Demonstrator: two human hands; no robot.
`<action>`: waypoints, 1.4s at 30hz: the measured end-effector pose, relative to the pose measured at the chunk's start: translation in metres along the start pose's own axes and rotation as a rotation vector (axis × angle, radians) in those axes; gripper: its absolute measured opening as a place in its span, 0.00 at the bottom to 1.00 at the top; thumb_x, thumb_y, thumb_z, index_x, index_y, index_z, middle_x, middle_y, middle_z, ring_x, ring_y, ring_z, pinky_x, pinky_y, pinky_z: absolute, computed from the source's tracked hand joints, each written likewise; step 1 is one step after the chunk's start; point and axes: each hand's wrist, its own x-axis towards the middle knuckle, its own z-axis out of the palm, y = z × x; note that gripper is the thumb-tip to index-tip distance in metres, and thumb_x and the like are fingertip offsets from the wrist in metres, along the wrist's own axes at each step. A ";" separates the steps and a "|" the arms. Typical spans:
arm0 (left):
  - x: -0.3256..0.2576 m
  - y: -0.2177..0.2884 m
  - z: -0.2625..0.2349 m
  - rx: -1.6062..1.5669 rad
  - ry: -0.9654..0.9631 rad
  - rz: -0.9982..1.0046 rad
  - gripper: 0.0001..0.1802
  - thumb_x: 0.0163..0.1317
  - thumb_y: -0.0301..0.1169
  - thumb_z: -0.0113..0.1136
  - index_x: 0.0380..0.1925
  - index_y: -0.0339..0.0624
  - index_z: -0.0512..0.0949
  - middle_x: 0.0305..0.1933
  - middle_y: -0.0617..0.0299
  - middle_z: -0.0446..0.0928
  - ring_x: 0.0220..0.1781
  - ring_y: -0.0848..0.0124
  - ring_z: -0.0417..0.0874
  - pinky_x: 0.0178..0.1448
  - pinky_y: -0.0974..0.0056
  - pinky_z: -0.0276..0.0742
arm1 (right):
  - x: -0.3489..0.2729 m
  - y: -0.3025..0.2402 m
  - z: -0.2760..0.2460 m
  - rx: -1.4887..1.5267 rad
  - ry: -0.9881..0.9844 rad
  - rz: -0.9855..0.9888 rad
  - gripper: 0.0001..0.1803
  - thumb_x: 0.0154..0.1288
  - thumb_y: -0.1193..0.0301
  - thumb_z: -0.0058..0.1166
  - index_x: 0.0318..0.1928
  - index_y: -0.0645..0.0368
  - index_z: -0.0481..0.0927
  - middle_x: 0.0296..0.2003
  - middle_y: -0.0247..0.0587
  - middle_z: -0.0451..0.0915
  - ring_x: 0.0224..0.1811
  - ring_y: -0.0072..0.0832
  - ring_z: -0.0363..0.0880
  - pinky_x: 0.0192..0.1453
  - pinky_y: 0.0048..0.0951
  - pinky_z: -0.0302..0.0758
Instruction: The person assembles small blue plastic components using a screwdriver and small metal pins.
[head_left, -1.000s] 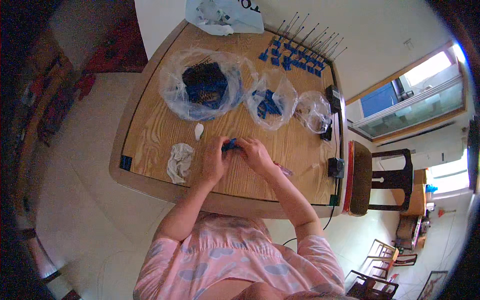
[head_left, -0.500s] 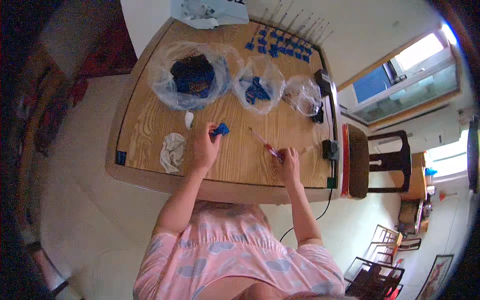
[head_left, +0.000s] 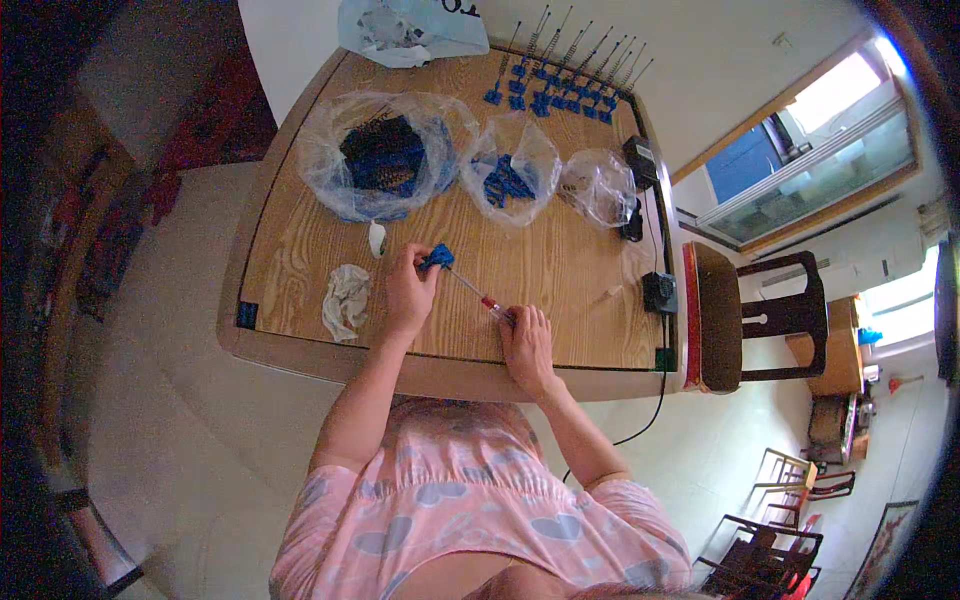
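Between the fingertips of my left hand (head_left: 408, 292) is a small blue plastic part (head_left: 437, 257), held just over the table. My right hand (head_left: 528, 345) is closed round the handle of a screwdriver (head_left: 488, 302) with a red and clear grip. Its thin metal shaft points up and left, and the tip meets the blue part; whether it sits in a screw is too small to tell. Left of my left hand lie a crumpled white cloth (head_left: 346, 302) and a small white object (head_left: 377, 239).
Farther back stand a clear bag of dark and blue pieces (head_left: 325, 180), a smaller bag with blue parts (head_left: 540, 165) and another clear bag (head_left: 598, 190). Several blue parts with springs (head_left: 560, 95) line the far edge. Black adapters (head_left: 658, 293) and a cable run along the right edge.
My right hand has moved left with the screwdriver, bringing its tip from the open tabletop to the blue part. My left hand stays nearly in place, still holding that part.
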 end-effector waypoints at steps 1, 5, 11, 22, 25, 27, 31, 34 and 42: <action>0.000 -0.003 0.000 0.002 0.003 -0.002 0.16 0.53 0.23 0.65 0.40 0.40 0.70 0.35 0.55 0.76 0.37 0.59 0.79 0.39 0.58 0.75 | 0.001 -0.001 0.000 0.003 -0.008 -0.004 0.12 0.64 0.69 0.50 0.44 0.63 0.70 0.38 0.49 0.72 0.45 0.47 0.69 0.50 0.43 0.66; -0.001 -0.007 0.003 -0.014 0.065 0.053 0.16 0.53 0.23 0.65 0.39 0.40 0.70 0.35 0.55 0.76 0.36 0.58 0.79 0.40 0.58 0.75 | 0.002 0.000 0.005 -0.035 -0.020 -0.004 0.12 0.64 0.69 0.50 0.44 0.63 0.70 0.38 0.48 0.72 0.45 0.46 0.70 0.50 0.43 0.66; 0.001 0.004 -0.001 0.013 0.048 0.015 0.15 0.53 0.22 0.65 0.38 0.39 0.70 0.36 0.54 0.77 0.36 0.58 0.80 0.40 0.57 0.75 | 0.003 0.007 0.012 -0.051 0.044 -0.034 0.11 0.65 0.69 0.49 0.43 0.62 0.70 0.37 0.48 0.73 0.44 0.46 0.70 0.49 0.43 0.65; 0.002 0.006 -0.001 0.043 0.085 0.072 0.15 0.49 0.22 0.66 0.36 0.39 0.72 0.32 0.54 0.75 0.35 0.57 0.78 0.39 0.57 0.74 | 0.002 0.005 0.011 -0.032 0.036 0.002 0.10 0.64 0.71 0.49 0.43 0.62 0.70 0.37 0.49 0.73 0.44 0.46 0.70 0.49 0.42 0.66; 0.002 0.001 0.002 -0.010 0.075 0.022 0.15 0.48 0.22 0.66 0.35 0.39 0.71 0.31 0.54 0.75 0.35 0.56 0.77 0.39 0.57 0.73 | 0.004 -0.001 0.010 -0.020 0.034 0.008 0.10 0.64 0.71 0.49 0.43 0.62 0.71 0.38 0.48 0.74 0.44 0.46 0.71 0.49 0.43 0.66; 0.003 -0.003 0.002 0.049 0.080 0.067 0.15 0.48 0.22 0.66 0.34 0.40 0.71 0.31 0.54 0.75 0.36 0.56 0.77 0.40 0.56 0.72 | 0.004 -0.004 0.010 0.006 0.054 0.005 0.10 0.64 0.71 0.49 0.44 0.62 0.71 0.38 0.48 0.74 0.43 0.46 0.71 0.49 0.43 0.66; 0.002 -0.011 0.006 0.068 0.081 0.064 0.14 0.48 0.22 0.66 0.34 0.41 0.71 0.31 0.55 0.75 0.37 0.56 0.77 0.41 0.56 0.71 | 0.007 -0.008 0.005 0.134 0.016 0.024 0.12 0.64 0.68 0.50 0.45 0.61 0.71 0.39 0.50 0.75 0.44 0.48 0.73 0.49 0.44 0.68; 0.004 -0.010 0.009 0.044 0.035 0.068 0.14 0.48 0.22 0.66 0.34 0.41 0.72 0.32 0.54 0.75 0.36 0.56 0.77 0.41 0.55 0.71 | 0.011 -0.005 0.004 0.066 -0.033 0.032 0.14 0.65 0.66 0.51 0.46 0.61 0.70 0.38 0.51 0.76 0.44 0.48 0.74 0.49 0.44 0.69; 0.003 -0.016 0.011 0.055 0.056 0.145 0.14 0.49 0.23 0.65 0.35 0.42 0.73 0.32 0.55 0.75 0.37 0.54 0.76 0.42 0.54 0.71 | 0.013 -0.011 0.007 0.280 -0.056 0.150 0.13 0.67 0.68 0.49 0.48 0.61 0.69 0.36 0.54 0.76 0.41 0.48 0.75 0.43 0.44 0.72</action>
